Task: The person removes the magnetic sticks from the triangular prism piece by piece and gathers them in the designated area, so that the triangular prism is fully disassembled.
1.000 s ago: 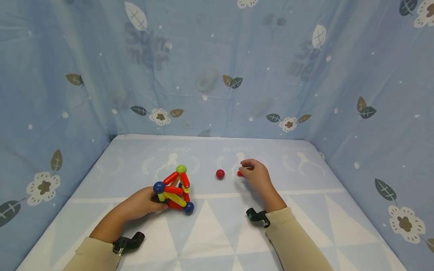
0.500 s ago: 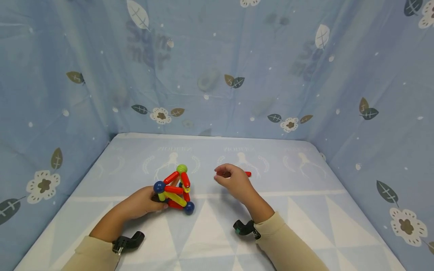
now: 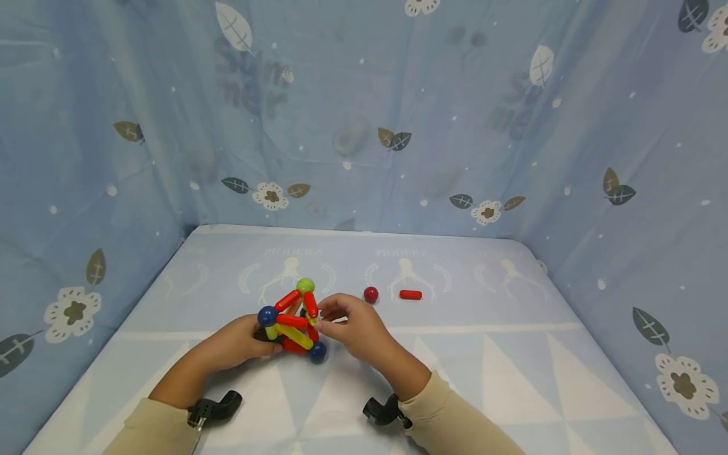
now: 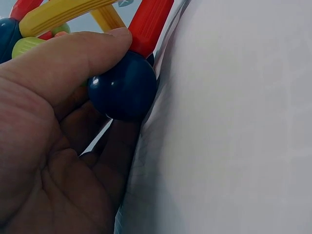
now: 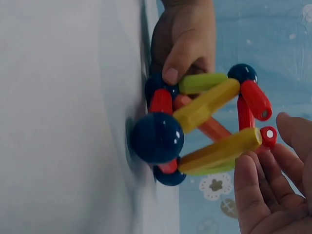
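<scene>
A frame of magnetic rods and balls (image 3: 292,320), in red, yellow, green and blue, stands on the table left of centre. My left hand (image 3: 239,341) holds its near left corner; in the left wrist view the thumb lies over a blue ball (image 4: 124,87) and fingers are behind it. At the frame's right side is my right hand (image 3: 355,325). In the right wrist view its loosely bent fingers are at the ends of a yellow rod (image 5: 219,148) and a red rod (image 5: 268,135), with the thumb apart from them. Those rod ends show no ball.
Behind the right hand, a loose red ball (image 3: 371,294) and a loose red rod (image 3: 411,294) lie on the patterned tablecloth (image 3: 455,366). A blue printed curtain (image 3: 364,114) surrounds the table at the back and sides.
My right hand has moved left, from beside the red rod, past the red ball, to the frame. Both loose pieces stay on the table. The left hand keeps its hold.
</scene>
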The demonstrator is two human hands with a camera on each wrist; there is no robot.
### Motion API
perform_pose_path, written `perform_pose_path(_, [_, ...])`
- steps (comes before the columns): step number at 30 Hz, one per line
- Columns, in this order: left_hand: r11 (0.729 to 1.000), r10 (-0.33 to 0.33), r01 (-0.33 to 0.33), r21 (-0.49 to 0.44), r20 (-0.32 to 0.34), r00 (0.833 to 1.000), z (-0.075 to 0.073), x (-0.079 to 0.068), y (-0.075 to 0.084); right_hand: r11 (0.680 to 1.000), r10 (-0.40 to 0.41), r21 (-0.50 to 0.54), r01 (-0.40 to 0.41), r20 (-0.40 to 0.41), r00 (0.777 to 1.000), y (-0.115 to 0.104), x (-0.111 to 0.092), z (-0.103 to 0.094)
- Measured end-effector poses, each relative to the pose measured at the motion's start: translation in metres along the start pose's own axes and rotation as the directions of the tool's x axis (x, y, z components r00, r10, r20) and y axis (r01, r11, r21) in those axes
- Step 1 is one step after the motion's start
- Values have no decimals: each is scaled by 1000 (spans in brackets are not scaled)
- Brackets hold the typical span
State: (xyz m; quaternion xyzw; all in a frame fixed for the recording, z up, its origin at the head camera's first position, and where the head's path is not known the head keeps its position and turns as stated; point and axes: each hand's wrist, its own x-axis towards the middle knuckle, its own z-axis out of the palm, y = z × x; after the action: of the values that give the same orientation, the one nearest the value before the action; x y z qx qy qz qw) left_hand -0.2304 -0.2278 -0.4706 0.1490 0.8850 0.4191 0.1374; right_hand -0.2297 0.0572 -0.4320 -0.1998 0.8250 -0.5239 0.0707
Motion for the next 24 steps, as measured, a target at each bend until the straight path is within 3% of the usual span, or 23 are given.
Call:
perform_pose_path(12, [1000,0,0,-5,-4,1000,1,1,4,1000,-11,-7,11,-44,999,-6,0,13])
perform_pose_path(20, [1000,-16,16,-9,0,1000,1,2,0,998,61,-24,-62,-30,998,-4,0,17])
perform_pose_path(24, [1000,-3,3,-12,3,1000,1,1,0,997,59,-52,-60,-16,998,-2,2,19])
